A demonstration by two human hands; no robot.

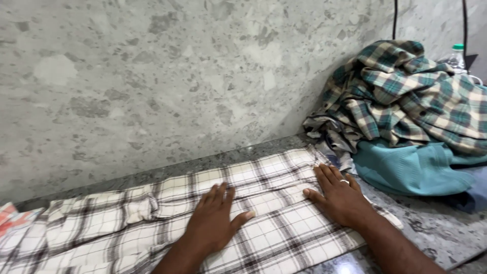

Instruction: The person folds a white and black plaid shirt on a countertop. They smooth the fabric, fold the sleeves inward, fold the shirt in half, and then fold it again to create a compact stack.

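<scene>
A white shirt with dark check lines (274, 177) lies spread flat along a grey stone counter (431, 223). My left hand (215, 218) rests palm down on the middle of the shirt, fingers apart. My right hand (337, 195), with a ring on one finger, presses flat on the shirt's right part near its edge. Neither hand grips anything.
A pile of clothes sits at the right: a green and cream plaid shirt (411, 91) on top of a teal garment (411, 170). A clear bottle with a green cap (456, 56) stands behind it. A mottled grey stone wall (152, 76) rises behind the counter. Red-patterned cloth (12, 215) shows at far left.
</scene>
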